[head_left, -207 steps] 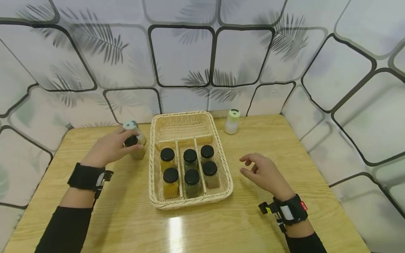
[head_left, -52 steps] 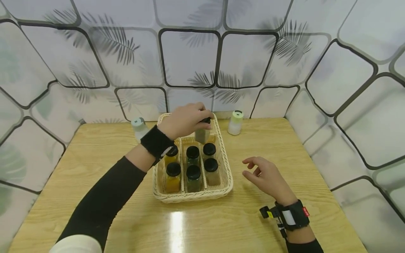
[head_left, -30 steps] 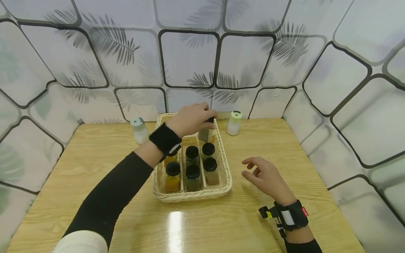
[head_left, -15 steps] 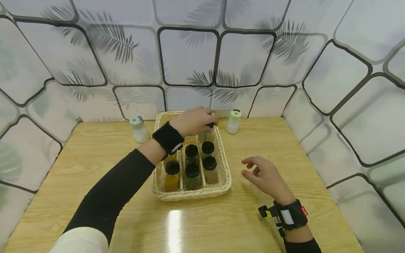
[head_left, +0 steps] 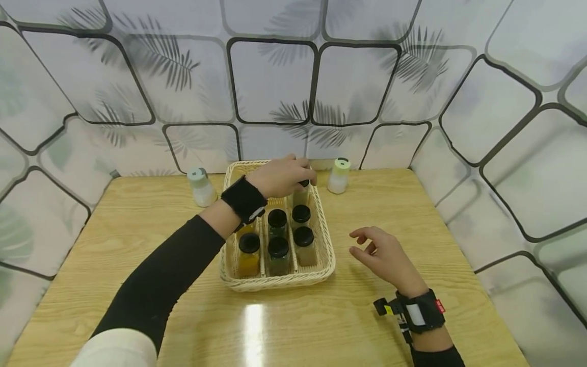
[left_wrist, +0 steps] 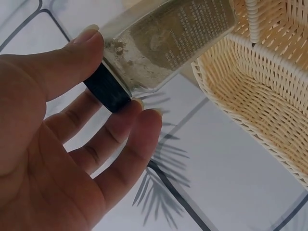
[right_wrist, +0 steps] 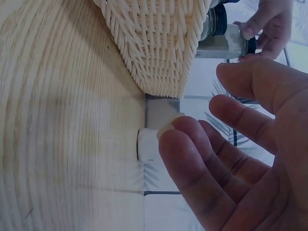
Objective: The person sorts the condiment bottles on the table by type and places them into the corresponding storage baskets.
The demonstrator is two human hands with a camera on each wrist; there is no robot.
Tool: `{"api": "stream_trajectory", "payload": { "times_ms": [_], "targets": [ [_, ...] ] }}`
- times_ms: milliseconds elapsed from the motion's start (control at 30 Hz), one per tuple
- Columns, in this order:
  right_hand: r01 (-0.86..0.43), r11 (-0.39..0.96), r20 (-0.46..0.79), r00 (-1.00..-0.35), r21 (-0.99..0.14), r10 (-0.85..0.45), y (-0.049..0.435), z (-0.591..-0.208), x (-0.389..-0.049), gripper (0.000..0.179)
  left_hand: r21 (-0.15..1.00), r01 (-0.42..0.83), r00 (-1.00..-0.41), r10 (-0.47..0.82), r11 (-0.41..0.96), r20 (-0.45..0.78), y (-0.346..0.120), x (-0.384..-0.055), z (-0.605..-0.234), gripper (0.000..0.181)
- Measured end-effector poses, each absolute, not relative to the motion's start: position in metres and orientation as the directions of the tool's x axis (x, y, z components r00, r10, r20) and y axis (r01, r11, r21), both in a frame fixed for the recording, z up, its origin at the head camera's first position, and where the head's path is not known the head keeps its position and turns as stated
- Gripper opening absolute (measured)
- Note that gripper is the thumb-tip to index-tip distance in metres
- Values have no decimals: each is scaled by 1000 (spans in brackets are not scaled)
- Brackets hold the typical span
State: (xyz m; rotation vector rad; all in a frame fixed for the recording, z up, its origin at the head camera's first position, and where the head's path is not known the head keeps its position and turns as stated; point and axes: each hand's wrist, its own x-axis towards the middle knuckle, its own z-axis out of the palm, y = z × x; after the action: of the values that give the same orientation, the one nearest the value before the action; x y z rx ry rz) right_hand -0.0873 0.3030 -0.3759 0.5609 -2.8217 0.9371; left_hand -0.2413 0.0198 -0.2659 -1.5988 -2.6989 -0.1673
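Observation:
My left hand [head_left: 278,178] pinches the black lid of a glass spice jar [left_wrist: 173,45] between thumb and fingers. Grey-beige powder and printed text show through its glass in the left wrist view. The jar stands at the back right of a divided wicker basket [head_left: 279,283]; whether its base touches the bottom cannot be told. In front of it, several black-lidded jars sit in the basket's three narrow compartments: yellow [head_left: 249,263] left, dark green [head_left: 278,263] middle, brownish [head_left: 305,255] right. My right hand [head_left: 384,257] hovers right of the basket, fingers loosely bent, holding nothing.
A shaker with a pale blue cap [head_left: 202,187] stands left of the basket, and one with a lime-green cap [head_left: 339,177] behind on the right. Patterned cloth [head_left: 270,86] rises along the back and sides of the wooden table [head_left: 183,316].
My left hand has carried the jar from beside the pale-blue-capped shaker rightward to the basket's back right, then lowered it slightly. Over the last half second it barely moves. My right hand stays nearly still.

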Motion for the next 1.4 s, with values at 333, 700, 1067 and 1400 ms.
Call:
{"api": "stream_trajectory", "payload": {
  "times_ms": [333,700,1067,1400],
  "targets": [
    [-387,745,227,-922,-543,-314,309,-377,-88,29,104,879,-464,885,465,-34,32,-247,-277,32],
    [-358,743,214,-934,-565,-286,314,-381,-84,28,115,887,-425,888,448,-177,43,-254,-291,34],
    [-370,751,234,-929,-547,-288,318,-381,-84,27,132,875,-439,878,466,-190,45,-254,-297,36],
    [-368,782,185,-930,-502,-319,316,-373,-102,29,140,886,-430,896,443,-110,33,-248,-298,38]
  ]
}}
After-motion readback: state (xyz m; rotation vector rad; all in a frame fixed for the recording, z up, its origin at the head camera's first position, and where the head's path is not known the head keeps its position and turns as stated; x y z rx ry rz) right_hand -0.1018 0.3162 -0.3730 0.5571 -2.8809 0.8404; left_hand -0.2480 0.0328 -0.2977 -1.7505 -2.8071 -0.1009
